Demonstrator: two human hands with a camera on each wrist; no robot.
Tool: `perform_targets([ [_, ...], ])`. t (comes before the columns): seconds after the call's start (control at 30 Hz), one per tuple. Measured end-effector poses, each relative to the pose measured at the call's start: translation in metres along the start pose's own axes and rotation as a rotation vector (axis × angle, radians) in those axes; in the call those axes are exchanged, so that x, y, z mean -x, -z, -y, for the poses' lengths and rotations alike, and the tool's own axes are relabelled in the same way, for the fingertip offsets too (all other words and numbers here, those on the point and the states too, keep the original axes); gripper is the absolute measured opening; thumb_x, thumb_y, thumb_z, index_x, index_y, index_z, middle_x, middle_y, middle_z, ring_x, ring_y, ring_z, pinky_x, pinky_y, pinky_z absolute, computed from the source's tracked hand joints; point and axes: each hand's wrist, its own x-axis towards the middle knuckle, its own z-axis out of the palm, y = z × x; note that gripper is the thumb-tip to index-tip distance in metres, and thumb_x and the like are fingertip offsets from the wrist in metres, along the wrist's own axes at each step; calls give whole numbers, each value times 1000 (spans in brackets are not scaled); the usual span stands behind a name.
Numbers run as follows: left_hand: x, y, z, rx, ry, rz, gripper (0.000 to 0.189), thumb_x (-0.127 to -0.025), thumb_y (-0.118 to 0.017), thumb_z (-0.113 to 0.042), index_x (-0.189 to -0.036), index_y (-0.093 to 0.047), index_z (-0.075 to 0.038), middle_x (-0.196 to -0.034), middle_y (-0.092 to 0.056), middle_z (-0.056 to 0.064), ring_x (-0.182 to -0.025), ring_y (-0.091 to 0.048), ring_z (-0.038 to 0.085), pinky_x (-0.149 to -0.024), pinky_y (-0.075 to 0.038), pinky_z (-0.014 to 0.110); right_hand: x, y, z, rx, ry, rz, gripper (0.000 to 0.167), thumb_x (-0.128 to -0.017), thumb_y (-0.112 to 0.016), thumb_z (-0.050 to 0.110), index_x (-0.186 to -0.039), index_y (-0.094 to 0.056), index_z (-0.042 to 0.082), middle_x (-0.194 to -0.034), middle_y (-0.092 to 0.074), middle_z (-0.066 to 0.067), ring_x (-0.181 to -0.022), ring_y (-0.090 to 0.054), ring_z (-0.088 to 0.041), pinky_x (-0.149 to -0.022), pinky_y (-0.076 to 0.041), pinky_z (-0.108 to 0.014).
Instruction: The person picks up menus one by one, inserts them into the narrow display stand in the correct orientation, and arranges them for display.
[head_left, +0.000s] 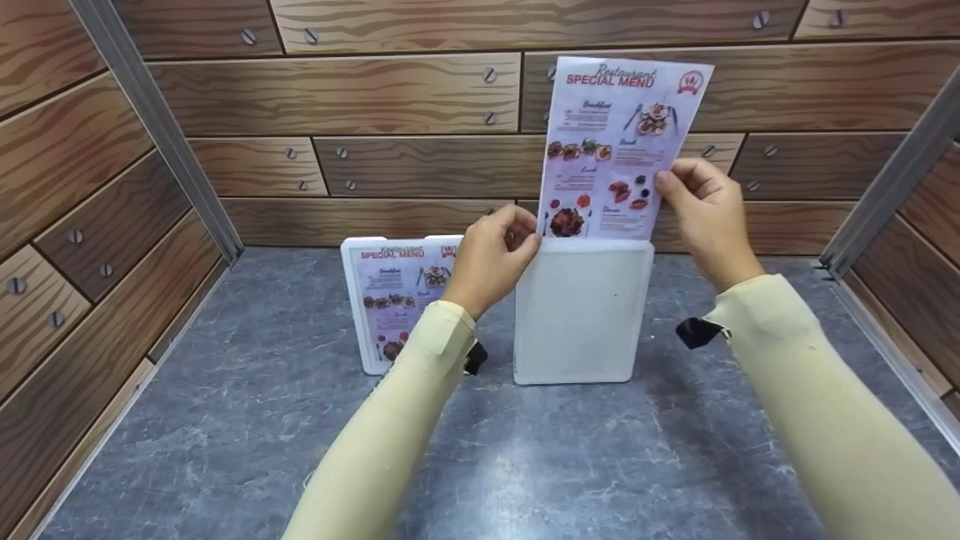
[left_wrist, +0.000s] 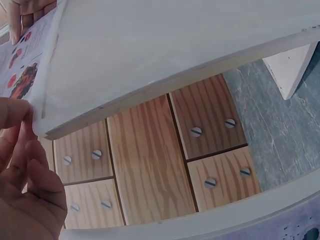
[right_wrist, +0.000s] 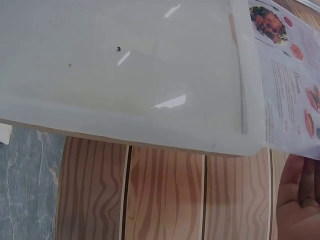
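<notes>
A white menu holder stands upright on the table. Out of its top edge rises a printed menu sheet, leaning slightly right, its lower end at the holder's top edge. My right hand pinches the sheet's right edge between thumb and fingers, above the holder. At the holder's upper left corner my left hand pinches with thumb and fingers, close to the sheet's lower left edge. The left wrist view shows the left fingers at the corner of the holder. In the right wrist view, the right hand is partly cut off beside the sheet.
To the left stands a second white holder with a like menu in it, partly hidden by my left arm. Wood-patterned walls enclose the grey marbled table at the back and sides.
</notes>
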Motion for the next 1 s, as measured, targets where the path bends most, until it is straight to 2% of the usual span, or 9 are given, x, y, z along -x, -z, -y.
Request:
perform_targets([
  [0.13, 0, 0, 0, -22, -13, -20, 11, -101, -67, -20, -99, -71, -10, -92, -64, 0, -87, -56, 13, -79, -48, 26, 2, 1, 0, 8, -15, 19, 6, -99, -67, 4, -100, -73, 2, -90, -72, 0, -84, -66, -12, -78, -55, -23],
  [0.37, 1, 1, 0, -48, 12, -20, 13, -102, -66, -22, -98, -72, -11, -95, -64, 0, -90, -57, 13, -81, -49, 26, 3, 1, -2, 24, -17, 36, 8, -100, -66, 5, -101, -72, -1, -90, -72, -1, -82, -68, -12, -78, -57, -24],
  [0.57, 0, 3, -3, -49, 26, -47, 12, -103, -65, -23, -105, -70, -12, -99, -64, 0, -93, -59, 14, -83, -49, 26, 7, -1, -5, 78, -36, 66, 13, -100, -67, 7, -104, -71, -4, -90, -72, 1, -84, -67, -11, -80, -57, -23],
  [0.77, -2, 6, -9, -25, 18, -107, 11, -103, -66, -21, -102, -71, -11, -93, -66, -1, -82, -60, 12, -74, -50, 24, 12, -2, -6, 66, -66, 100, 14, -100, -68, 8, -106, -70, -4, -93, -72, 0, -88, -66, -12, -82, -56, -23],
  [1.0, -2, 8, -10, -8, 28, -117, 11, -102, -67, -21, -102, -74, -11, -90, -70, -2, -78, -63, 14, -69, -50, 24, 11, -5, 0, 71, -12, 34, 9, -100, -68, 8, -103, -71, 0, -92, -72, 1, -86, -65, -11, -83, -55, -24],
])
